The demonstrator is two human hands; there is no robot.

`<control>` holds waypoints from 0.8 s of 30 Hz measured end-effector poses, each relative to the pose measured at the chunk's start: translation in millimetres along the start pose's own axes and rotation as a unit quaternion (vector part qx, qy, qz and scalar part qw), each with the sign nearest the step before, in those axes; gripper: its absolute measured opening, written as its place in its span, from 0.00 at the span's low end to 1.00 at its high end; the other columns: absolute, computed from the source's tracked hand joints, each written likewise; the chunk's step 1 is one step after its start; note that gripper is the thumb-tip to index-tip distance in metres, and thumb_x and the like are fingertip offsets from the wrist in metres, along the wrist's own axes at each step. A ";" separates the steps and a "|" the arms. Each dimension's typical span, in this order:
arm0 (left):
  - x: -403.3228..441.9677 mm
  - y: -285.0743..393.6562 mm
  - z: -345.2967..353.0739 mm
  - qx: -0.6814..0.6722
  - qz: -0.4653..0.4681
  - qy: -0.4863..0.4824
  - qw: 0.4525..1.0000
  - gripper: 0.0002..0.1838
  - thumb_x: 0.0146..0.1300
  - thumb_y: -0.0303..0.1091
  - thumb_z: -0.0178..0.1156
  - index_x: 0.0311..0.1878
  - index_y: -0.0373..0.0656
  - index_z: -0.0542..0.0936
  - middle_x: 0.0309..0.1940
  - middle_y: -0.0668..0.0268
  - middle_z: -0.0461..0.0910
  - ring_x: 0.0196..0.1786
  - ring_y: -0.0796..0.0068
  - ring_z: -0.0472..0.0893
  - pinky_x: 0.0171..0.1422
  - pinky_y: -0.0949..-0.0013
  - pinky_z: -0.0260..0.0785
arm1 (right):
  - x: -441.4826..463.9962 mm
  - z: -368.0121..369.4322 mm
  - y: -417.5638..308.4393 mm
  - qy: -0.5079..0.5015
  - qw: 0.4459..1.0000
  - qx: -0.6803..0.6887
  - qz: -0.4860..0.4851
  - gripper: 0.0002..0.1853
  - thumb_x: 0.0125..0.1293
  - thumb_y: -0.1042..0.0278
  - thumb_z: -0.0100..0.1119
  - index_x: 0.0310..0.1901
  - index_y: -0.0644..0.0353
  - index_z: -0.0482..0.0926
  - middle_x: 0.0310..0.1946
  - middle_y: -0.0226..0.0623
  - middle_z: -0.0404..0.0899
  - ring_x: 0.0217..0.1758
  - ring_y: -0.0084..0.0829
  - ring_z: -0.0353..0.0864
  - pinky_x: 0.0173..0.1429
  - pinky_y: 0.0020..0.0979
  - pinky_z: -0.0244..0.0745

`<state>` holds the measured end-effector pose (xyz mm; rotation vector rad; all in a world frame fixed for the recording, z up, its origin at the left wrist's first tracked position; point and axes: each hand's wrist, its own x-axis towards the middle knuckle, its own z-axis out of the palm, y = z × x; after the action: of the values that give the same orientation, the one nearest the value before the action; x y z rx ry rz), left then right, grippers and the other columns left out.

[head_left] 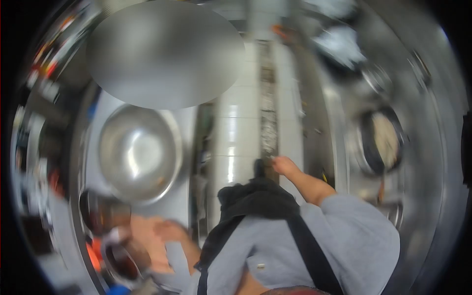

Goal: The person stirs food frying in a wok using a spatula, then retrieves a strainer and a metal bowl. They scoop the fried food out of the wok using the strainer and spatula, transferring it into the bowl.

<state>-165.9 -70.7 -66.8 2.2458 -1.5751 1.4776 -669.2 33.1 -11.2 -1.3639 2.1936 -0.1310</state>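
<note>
My right hand (286, 166) hangs out in front of my body over the tiled aisle, its fingers curled in. Whether anything is inside them does not show. Motion smears my left hand (169, 230), which is low at the left, over or against a flat pale orange item (145, 236) on the counter. I cannot tell whether it touches that item. Close by stand a dark-looking container (101, 211) and a metal pot with dark contents (123, 260). Beyond them sits a wide steel bowl (140, 152), bare but for a small orange spot near its lower rim.
A white-tiled floor (233, 123) with a drain channel (268, 98) runs between two counters. On the right steel counter (423, 221) a dark pan (368, 142) holds something pale. White plastic bags (339, 46) lie farther back. A blurred oval covers the upper left.
</note>
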 end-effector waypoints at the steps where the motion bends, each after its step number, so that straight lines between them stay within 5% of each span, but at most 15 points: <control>1: -2.8 4.6 8.9 0.024 0.037 0.072 0.996 0.18 0.66 0.33 0.39 0.48 0.35 0.75 0.51 0.45 0.76 0.51 0.47 0.77 0.44 0.46 0.67 | -3.6 14.5 19.7 0.073 0.996 0.031 -0.037 0.08 0.52 0.70 0.51 0.30 0.61 0.80 0.30 0.48 0.80 0.38 0.49 0.79 0.45 0.46 0.74; 4: -2.2 26.3 17.4 -0.084 0.088 0.109 0.987 0.18 0.66 0.34 0.40 0.49 0.35 0.75 0.51 0.45 0.76 0.51 0.47 0.77 0.44 0.46 0.67 | -42.2 -5.8 39.9 0.066 0.993 0.053 0.077 0.10 0.53 0.70 0.51 0.34 0.58 0.81 0.35 0.45 0.81 0.42 0.47 0.79 0.48 0.44 0.74; 9: 0.9 30.3 12.9 -0.168 0.103 0.099 0.975 0.18 0.65 0.34 0.42 0.50 0.35 0.74 0.50 0.46 0.76 0.51 0.47 0.77 0.46 0.47 0.66 | -138.6 -42.0 95.3 0.379 0.907 0.074 0.169 0.10 0.56 0.72 0.55 0.39 0.58 0.81 0.39 0.45 0.80 0.44 0.46 0.78 0.51 0.40 0.73; 12: -0.1 30.3 8.4 -0.195 0.091 0.086 0.973 0.18 0.64 0.34 0.43 0.50 0.35 0.74 0.50 0.47 0.76 0.51 0.48 0.76 0.47 0.48 0.66 | -228.0 -90.0 139.1 0.551 0.806 -0.073 0.203 0.08 0.53 0.73 0.56 0.35 0.63 0.79 0.36 0.46 0.77 0.42 0.47 0.76 0.48 0.40 0.72; 16: 1.3 25.3 8.5 -0.220 0.082 0.066 0.970 0.18 0.64 0.34 0.44 0.51 0.34 0.74 0.50 0.47 0.75 0.51 0.48 0.76 0.49 0.48 0.66 | -320.9 -108.4 199.8 0.447 0.706 -0.205 0.510 0.23 0.54 0.70 0.59 0.53 0.57 0.72 0.51 0.47 0.71 0.55 0.48 0.70 0.55 0.42 0.69; 18: 2.5 22.3 5.5 -0.227 0.074 0.052 0.970 0.18 0.63 0.35 0.45 0.51 0.34 0.74 0.50 0.48 0.75 0.51 0.48 0.76 0.50 0.49 0.66 | -344.2 -102.9 230.4 0.327 0.719 -0.069 0.610 0.24 0.57 0.69 0.54 0.57 0.59 0.68 0.51 0.49 0.72 0.50 0.48 0.75 0.52 0.46 0.71; 24: 2.1 3.8 0.9 -0.235 0.058 0.009 0.970 0.19 0.62 0.35 0.47 0.52 0.34 0.73 0.50 0.49 0.75 0.50 0.49 0.75 0.52 0.50 0.66 | -337.2 -76.0 284.9 0.376 0.719 -0.012 0.585 0.30 0.57 0.71 0.54 0.63 0.59 0.62 0.44 0.52 0.76 0.46 0.52 0.78 0.49 0.47 0.73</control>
<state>-168.1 -74.5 -67.6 1.8942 -1.8398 0.9950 -822.0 443.0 85.3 0.4245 3.2829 -0.1859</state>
